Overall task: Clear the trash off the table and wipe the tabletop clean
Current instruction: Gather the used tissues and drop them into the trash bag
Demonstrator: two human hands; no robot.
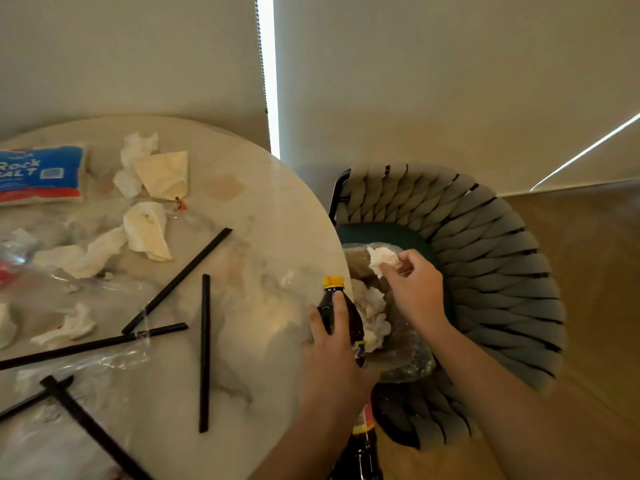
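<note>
The round table [242, 188] looked like polished marble, smooth and glossy with grey veining. Crumpled tissues [138, 157] were soft, matt paper. The straws [205, 351] showed matt black plastic. The bottle [341, 317] was shiny dark plastic with a yellow cap. The chair [485, 258] wore thick woven cloth. The bag [412, 362] was clear, crinkly plastic.

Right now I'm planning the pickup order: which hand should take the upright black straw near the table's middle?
Probably left. The left hand is over the table edge near that straw, though gripping the bottle; the right hand holds tissue over the chair.
</note>
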